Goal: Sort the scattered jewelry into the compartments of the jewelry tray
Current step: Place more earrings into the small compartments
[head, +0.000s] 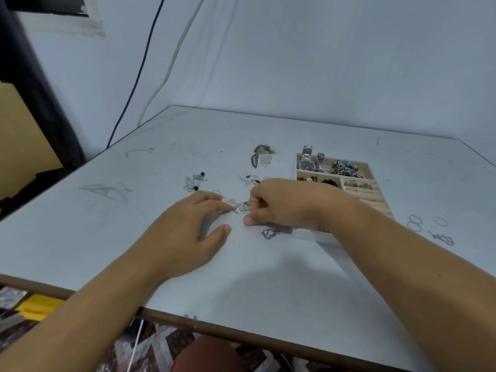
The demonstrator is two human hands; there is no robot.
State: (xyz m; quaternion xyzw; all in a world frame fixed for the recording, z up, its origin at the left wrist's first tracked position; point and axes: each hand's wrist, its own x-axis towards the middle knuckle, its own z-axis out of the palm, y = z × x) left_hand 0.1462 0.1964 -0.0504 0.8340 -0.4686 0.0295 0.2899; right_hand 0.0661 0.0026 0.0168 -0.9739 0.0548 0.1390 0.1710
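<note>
A small silver earring [240, 208] lies at the table's middle, pinched between both hands. My left hand [192, 232] rests on the table with its fingertips on the earring's left end. My right hand [281, 204] is curled, thumb and fingers closed on the earring's right end. The jewelry tray [311, 233], beige inside with white walls, sits right of my right hand, partly hidden by my forearm; it holds watches [306, 162], bracelets and rings. A heart-shaped silver pendant [269, 233] lies just below my right hand.
Loose silver pieces with dark beads [194, 181] lie left of centre. More small jewelry [261, 157] sits behind my hands. Thin rings [414, 222] and a silver piece [442, 238] lie right of the tray. Two cables hang down the wall at the back left.
</note>
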